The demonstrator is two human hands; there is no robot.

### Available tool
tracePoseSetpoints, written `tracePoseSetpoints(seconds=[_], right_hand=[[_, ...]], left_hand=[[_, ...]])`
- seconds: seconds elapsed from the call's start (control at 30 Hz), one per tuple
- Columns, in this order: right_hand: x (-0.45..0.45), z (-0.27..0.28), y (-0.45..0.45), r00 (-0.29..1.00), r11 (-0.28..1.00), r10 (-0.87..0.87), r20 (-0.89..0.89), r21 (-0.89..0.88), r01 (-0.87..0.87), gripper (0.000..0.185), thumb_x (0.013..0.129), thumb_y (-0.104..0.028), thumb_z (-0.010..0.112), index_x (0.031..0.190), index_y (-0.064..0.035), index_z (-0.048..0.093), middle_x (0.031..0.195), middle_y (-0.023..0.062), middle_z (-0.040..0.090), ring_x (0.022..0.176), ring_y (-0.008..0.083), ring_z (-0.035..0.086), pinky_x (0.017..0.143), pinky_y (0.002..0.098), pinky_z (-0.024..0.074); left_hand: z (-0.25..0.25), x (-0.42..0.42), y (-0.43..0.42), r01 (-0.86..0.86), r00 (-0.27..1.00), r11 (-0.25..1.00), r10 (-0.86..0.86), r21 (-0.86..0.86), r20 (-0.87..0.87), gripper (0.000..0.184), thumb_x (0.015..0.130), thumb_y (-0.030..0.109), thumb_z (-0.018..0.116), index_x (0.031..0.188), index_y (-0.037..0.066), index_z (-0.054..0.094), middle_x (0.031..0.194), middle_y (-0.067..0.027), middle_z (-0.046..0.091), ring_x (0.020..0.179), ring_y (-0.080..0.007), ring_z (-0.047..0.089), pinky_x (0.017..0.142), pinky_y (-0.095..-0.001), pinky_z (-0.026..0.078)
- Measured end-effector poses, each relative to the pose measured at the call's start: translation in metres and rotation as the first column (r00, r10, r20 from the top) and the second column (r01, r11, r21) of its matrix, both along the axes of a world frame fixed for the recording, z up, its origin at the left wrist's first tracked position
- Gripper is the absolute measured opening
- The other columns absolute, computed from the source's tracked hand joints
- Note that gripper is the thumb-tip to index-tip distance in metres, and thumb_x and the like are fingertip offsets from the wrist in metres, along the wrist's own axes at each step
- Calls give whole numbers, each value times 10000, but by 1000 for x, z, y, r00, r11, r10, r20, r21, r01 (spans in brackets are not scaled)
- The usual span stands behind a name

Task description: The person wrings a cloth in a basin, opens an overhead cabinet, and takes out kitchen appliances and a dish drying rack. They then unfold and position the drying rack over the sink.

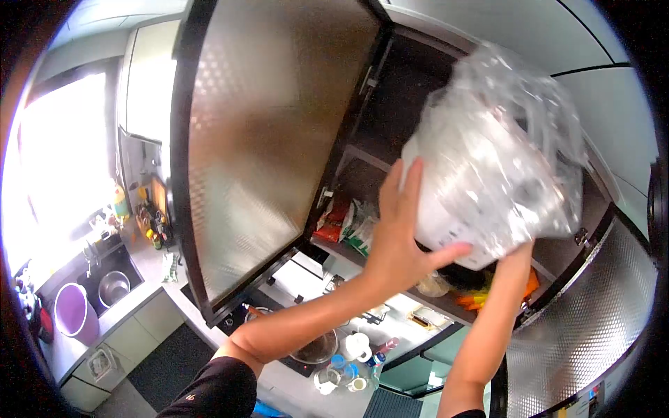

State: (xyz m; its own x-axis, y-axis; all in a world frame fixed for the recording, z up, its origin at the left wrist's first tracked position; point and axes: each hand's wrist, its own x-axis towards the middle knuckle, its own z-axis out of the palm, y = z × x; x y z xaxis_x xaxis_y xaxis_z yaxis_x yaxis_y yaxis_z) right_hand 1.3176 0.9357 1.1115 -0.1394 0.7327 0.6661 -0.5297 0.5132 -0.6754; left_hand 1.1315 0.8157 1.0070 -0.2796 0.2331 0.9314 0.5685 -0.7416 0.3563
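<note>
A large white item wrapped in clear, crinkled plastic is held up in front of the open wall cabinet. My left hand lies against its left side and lower edge, fingers spread upward and thumb stretched out along the bottom. From below, my right hand supports the bundle; its fingers are hidden behind the plastic. Red and green packets lie on the lower cabinet shelf left of the bundle. Orange packaging shows beneath it on the same shelf.
Textured glass doors stand open at left and right. Below are a stove with a pan, and cups and bottles on the counter. At far left are a sink and a purple bucket.
</note>
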Motion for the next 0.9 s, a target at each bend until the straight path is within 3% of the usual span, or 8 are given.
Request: tracePoseSetpoints(seconds=[0.13,0.2,0.4,0.43,0.53,0.57,0.9], right_hand=[[36,-37,-50,990,986,-144,5,-82,144,566,955,-452,555,1347,-48,499,1268,123,588,1134,273,584,971,410,503],[53,-62,-74,976,968,-217,3,-126,215,572,953,-456,557,1350,-49,496,1272,125,585,1138,274,582,974,413,501],[99,-134,-132,917,881,-399,19,-270,389,589,946,-466,564,1359,-54,487,1284,130,577,1150,277,575,981,420,495],[104,-144,-139,906,864,-422,21,-293,409,592,945,-468,565,1361,-54,486,1286,131,576,1152,278,574,983,421,494],[117,-169,-156,880,823,-475,25,-343,453,601,941,-473,568,1365,-56,481,1292,133,571,1158,280,571,986,424,491],[117,-174,-156,873,812,-488,23,-354,464,604,940,-474,569,1367,-57,480,1294,134,570,1160,280,569,988,426,490],[132,-184,-171,841,761,-540,40,-402,508,634,928,-491,580,1382,-64,465,1315,142,556,1179,286,558,1000,437,479]], left_hand=[[-21,14,-42,173,985,983,-174,-57,-15,1275,611,411,912,1550,85,113,1501,-371,123,1375,-556,238,1091,-545,367],[-35,22,-55,274,961,956,-277,-103,-14,1323,580,461,924,1536,28,118,1511,-355,164,1393,-533,208,1125,-580,261],[-88,36,-84,538,823,813,-563,-220,-68,1236,714,620,779,1544,12,92,1529,-364,108,1421,-531,156,1133,-580,232],[-101,37,-84,577,783,778,-613,-249,-104,1131,820,645,648,1543,-11,75,1544,-363,62,1430,-525,145,1146,-561,197],[-123,45,-87,587,766,771,-628,-246,-138,983,864,384,684,1548,-8,98,1550,-356,38,1424,-532,170,1138,-541,246],[-128,48,-89,631,740,738,-665,-239,-103,919,887,337,657,1544,-14,118,1551,-355,37,1435,-527,133,1165,-531,171],[-134,76,-68,651,739,713,-674,-262,0,824,903,291,649,1531,26,186,1556,-338,56,1443,-514,120,1163,-537,178]])
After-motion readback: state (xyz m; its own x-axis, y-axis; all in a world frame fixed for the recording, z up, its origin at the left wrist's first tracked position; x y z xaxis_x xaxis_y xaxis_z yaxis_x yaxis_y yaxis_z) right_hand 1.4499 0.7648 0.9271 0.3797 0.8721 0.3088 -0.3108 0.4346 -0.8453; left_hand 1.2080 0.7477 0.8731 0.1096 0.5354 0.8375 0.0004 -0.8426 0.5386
